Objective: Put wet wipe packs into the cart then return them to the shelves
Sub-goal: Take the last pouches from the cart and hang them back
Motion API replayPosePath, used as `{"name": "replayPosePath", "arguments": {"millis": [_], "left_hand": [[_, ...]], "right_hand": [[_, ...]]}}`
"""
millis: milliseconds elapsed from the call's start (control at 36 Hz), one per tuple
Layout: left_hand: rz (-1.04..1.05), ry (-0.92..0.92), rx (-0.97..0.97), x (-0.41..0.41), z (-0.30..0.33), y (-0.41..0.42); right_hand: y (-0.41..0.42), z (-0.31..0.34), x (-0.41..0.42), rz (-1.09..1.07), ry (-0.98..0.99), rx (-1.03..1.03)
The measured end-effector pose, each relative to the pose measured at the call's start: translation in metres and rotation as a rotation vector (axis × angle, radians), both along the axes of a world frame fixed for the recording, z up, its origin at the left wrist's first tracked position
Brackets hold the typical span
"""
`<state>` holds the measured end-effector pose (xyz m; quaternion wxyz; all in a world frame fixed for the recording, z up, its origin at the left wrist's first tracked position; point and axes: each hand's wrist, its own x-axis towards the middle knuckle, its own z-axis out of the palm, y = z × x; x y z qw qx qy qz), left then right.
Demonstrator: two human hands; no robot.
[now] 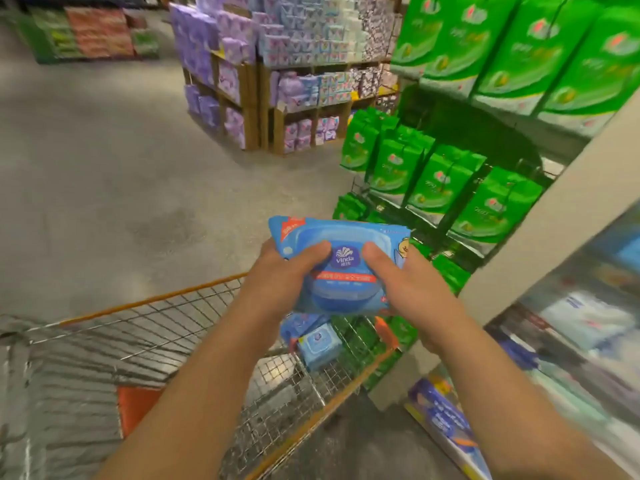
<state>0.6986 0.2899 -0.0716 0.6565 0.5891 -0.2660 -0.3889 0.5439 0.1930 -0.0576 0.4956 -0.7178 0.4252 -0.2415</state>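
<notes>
A blue wet wipe pack point(341, 237) with a round lid label is held in the air above the far right corner of the wire cart point(145, 327). My left hand point(277, 275) grips its left side, thumb on top. My right hand point(412, 289) grips its right side, thumb on the lid. Inside the cart, under the held pack, lie two more blue wipe packs point(317, 342). The shelf point(588, 306) at the right holds blurred blue and white packs.
The cart has orange rim trim and an orange flap point(135, 410) inside. Green packs point(440, 181) hang on racks ahead on the right. A wooden stand of purple packs point(263, 81) sits across the grey floor. A blue box point(446, 427) lies low at the shelf's foot.
</notes>
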Motion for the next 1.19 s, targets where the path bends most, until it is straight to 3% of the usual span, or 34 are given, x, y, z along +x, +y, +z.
{"name": "replayPosePath", "arguments": {"millis": [444,750,889,1194], "left_hand": [[-0.441,-0.067,-0.081,-0.241,0.052,-0.093],[-0.689,-0.035,-0.100,-0.431,0.059,-0.123],[-0.743,-0.012,-0.087,-0.481,0.059,-0.133],[-0.910,-0.298,-0.132,-0.509,0.053,-0.185]], "right_hand": [[-0.013,0.048,-0.270,-0.466,-0.056,-0.107],[-0.009,0.048,-0.460,-0.683,0.031,-0.168],[-0.002,0.044,-0.505,-0.623,-0.231,-0.137],[-0.034,0.034,-0.545,-0.769,-0.215,-0.166]]}}
